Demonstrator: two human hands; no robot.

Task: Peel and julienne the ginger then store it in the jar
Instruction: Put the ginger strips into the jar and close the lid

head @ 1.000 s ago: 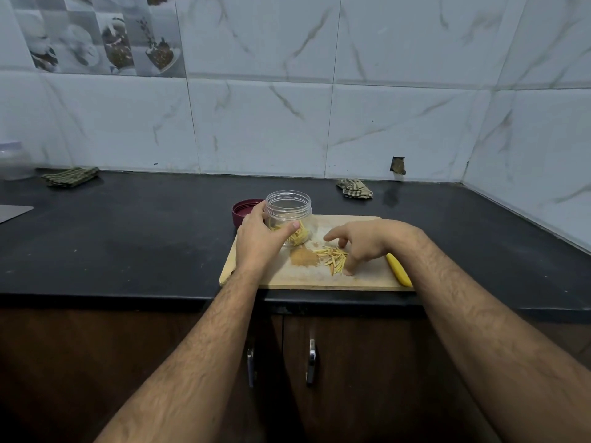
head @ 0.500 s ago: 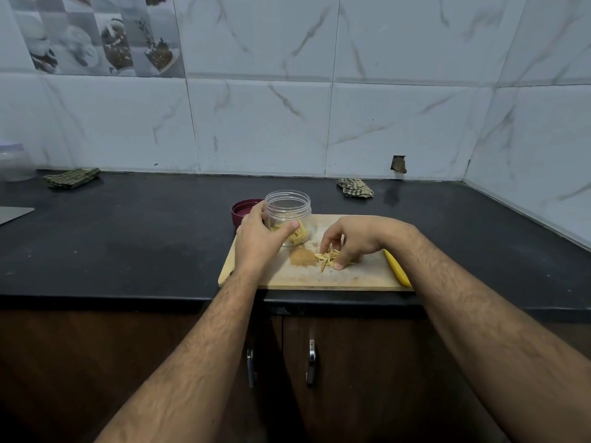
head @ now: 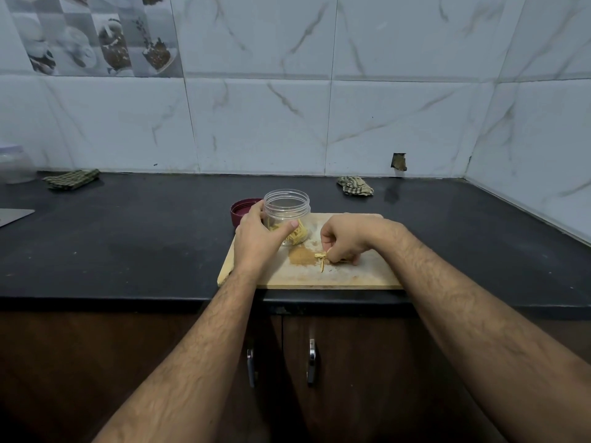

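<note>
A person works at a wooden cutting board [head: 319, 278] on a dark kitchen counter [head: 128, 238]. The left hand [head: 256, 238] wraps around a clear, lidless jar [head: 287, 212] standing upright on the board's far left corner, with julienned ginger [head: 298, 235] already gathered inside. The right hand [head: 347, 239], fingers curled, pinches the remaining ginger strips [head: 322, 258] lying mid-board, just beside a small brown heap of peelings [head: 301, 257]. A maroon lid [head: 241, 210] sits on the counter just behind the jar. Two folded checked cloths [head: 72, 179] rest near the tiled wall, well apart.
</note>
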